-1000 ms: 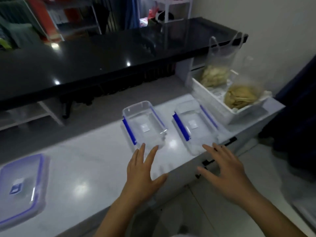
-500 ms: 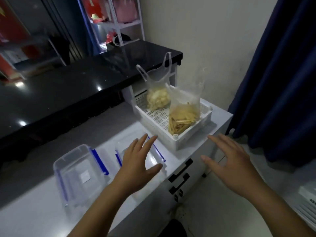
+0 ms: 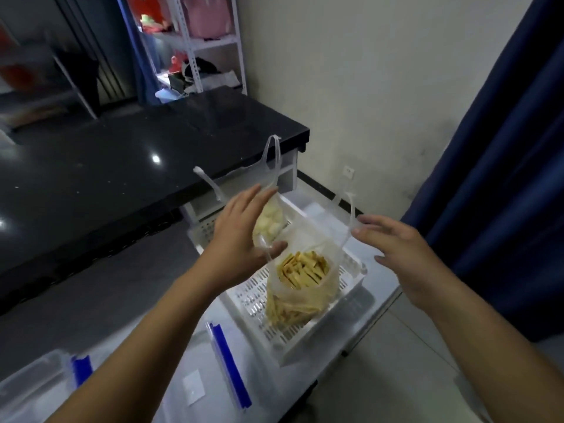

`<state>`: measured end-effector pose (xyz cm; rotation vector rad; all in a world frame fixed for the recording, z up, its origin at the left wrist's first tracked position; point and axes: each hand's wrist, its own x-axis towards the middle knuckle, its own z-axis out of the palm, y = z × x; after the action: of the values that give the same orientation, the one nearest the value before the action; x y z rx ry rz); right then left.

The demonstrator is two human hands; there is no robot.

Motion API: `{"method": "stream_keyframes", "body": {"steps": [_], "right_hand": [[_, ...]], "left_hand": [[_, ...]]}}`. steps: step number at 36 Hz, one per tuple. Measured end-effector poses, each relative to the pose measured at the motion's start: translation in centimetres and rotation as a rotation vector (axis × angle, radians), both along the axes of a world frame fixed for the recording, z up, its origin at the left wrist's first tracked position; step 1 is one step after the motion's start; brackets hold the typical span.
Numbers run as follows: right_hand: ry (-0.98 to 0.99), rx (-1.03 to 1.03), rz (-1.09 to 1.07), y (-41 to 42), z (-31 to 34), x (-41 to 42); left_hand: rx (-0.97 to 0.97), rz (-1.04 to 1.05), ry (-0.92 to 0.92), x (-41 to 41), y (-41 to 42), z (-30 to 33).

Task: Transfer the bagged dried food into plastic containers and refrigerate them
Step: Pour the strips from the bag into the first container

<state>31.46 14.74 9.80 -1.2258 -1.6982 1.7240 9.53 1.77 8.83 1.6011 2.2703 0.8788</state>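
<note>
Black counter [image 3: 122, 166] fills the upper left; blue curtain [image 3: 503, 178] hangs down the right side. White worktop [image 3: 171, 346] runs below the counter w/ a white slotted basket [image 3: 308, 334] at its far end. Two clear bags stand in the basket: near one, bag of yellow sticks [image 3: 302, 282], mouth open, handles up; behind it, bag of pale pieces [image 3: 270, 222], partly hidden by the left hand. Two clear plastic containers w/ blue clips sit on the worktop nearer the camera, one at the left edge [image 3: 36, 383], the other [image 3: 198, 383] just beside the basket, partly under the left forearm. Left hand [image 3: 241, 239] is spread open over the basket, fingers straight, thumb at the stick bag's left handle, holding nothing. Right hand [image 3: 396, 248] is also open, fingers extended, fingertips at the bag's right handle loop; can't tell if it's touching.
</note>
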Motion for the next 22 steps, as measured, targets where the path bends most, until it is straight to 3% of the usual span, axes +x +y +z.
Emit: {"method": "stream_keyframes", "body": {"steps": [12, 22], "right_hand": [[0.107, 0.187, 0.329, 3.3, 0.1, -3.2], [0.156, 0.071, 0.675, 7.9, -0.8, 0.2]], "left_hand": [[0.030, 0.055, -0.068, 3.2, 4.0, 1.3], [0.239, 0.346, -0.029, 7.1, 7.6, -0.4]]}}
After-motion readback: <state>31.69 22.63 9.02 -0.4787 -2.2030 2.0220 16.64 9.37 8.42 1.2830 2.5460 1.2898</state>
